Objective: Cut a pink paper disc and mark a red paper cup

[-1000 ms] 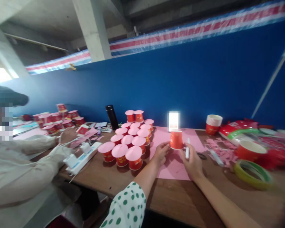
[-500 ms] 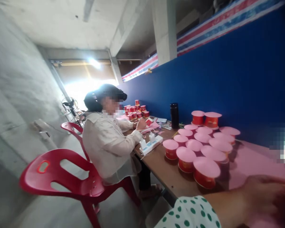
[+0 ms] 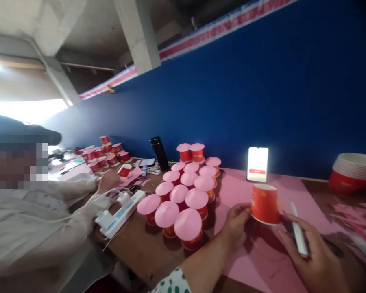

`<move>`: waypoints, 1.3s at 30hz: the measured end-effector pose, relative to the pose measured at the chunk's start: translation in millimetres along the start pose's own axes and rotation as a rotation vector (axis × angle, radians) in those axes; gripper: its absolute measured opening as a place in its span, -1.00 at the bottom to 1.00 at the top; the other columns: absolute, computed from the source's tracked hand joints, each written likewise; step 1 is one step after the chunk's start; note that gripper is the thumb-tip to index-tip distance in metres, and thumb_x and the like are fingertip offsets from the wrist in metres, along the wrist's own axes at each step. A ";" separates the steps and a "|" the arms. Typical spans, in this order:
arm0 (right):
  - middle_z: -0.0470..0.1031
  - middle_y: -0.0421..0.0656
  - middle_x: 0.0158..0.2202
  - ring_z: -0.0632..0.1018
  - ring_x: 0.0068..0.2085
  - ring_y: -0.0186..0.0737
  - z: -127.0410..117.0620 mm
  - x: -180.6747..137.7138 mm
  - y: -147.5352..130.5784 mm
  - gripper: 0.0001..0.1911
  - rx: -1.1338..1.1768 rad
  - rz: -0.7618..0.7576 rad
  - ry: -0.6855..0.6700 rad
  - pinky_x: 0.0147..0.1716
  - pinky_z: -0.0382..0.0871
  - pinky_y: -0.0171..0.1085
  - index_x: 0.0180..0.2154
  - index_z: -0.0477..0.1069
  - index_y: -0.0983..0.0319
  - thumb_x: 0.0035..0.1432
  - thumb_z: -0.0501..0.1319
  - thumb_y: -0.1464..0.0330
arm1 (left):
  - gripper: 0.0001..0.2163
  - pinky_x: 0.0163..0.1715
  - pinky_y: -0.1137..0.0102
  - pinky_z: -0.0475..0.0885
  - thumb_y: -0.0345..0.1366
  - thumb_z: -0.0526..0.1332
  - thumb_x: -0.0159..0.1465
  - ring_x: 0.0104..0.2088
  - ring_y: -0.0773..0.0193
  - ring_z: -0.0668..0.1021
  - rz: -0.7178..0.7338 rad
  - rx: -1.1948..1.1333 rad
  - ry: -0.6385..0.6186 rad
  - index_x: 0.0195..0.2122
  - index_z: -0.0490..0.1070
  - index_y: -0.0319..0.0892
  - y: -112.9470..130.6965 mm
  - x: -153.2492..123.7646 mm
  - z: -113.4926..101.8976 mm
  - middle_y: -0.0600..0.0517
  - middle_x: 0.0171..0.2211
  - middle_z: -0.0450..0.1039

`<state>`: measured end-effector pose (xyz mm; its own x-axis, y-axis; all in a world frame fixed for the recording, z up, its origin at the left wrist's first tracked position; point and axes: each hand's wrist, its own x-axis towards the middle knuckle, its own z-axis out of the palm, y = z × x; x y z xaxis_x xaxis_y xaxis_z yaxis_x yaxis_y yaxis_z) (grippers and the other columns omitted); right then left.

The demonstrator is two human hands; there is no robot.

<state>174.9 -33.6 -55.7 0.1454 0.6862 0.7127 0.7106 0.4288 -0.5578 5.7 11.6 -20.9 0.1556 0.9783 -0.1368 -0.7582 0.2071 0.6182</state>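
Note:
In front of me a red paper cup stands or hovers upside down, its wider rim below, over a pink paper sheet. My left hand is closed on the cup's left side, fingers at its edge. Across from it, my right hand has a slim white pen lying between thumb and forefinger. Its fingertips come close to the cup's lower right rim; whether they touch it I cannot tell. Faint curved lines show on the sheet below.
Left of the sheet stand several red cups topped with pink paper discs. A lit phone leans against the blue partition. Stacked cups and pink scraps lie right. A power strip, black flask and co-worker are left.
My view has swung right, so the phone, stacked cups and my right hand with the pen now show. My left hand, blurred at the edge before, is now plainly at the red cup.

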 end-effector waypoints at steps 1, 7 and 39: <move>0.52 0.01 -0.14 0.57 -0.18 0.01 1.1 10.2 -12.9 -0.57 -0.019 -0.026 -0.028 -0.22 0.47 -0.12 -0.03 0.34 0.16 0.13 0.13 0.08 | -0.67 -0.37 0.41 0.43 -0.25 0.46 -0.12 -0.46 0.28 0.54 -0.027 0.001 -0.001 -0.34 0.49 -0.26 0.7 -0.7 0.2 -0.04 -0.46 0.51; 0.52 -0.03 -0.15 0.58 -0.17 -0.08 0.7 15.2 -33.8 -0.69 0.001 -0.019 -0.079 -0.18 0.48 -0.15 -0.03 0.29 0.18 0.20 0.10 0.24 | -0.71 -0.42 0.42 0.45 -0.22 0.35 0.07 -0.37 0.24 0.57 -0.061 0.036 0.041 -0.20 0.41 -0.16 -0.2 -2.6 -2.1 -0.02 -0.34 0.53; 0.48 -0.02 -0.06 0.56 -0.13 -0.09 -9.3 22.5 -45.8 -0.53 0.290 0.351 -0.072 -0.22 0.51 -0.20 0.00 0.24 0.19 0.08 0.26 0.20 | -0.64 -0.39 0.45 0.42 -0.14 0.29 0.14 -0.33 0.29 0.57 -0.035 0.438 -0.130 -0.09 0.30 -0.16 9.9 -17.4 10.2 -0.03 -0.24 0.49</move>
<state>152.0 -43.3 -10.1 0.2879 0.8539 0.4336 0.4031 0.3026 -0.8637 1.9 -3.3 -4.5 0.2754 0.9577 -0.0828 -0.4162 0.1965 0.8878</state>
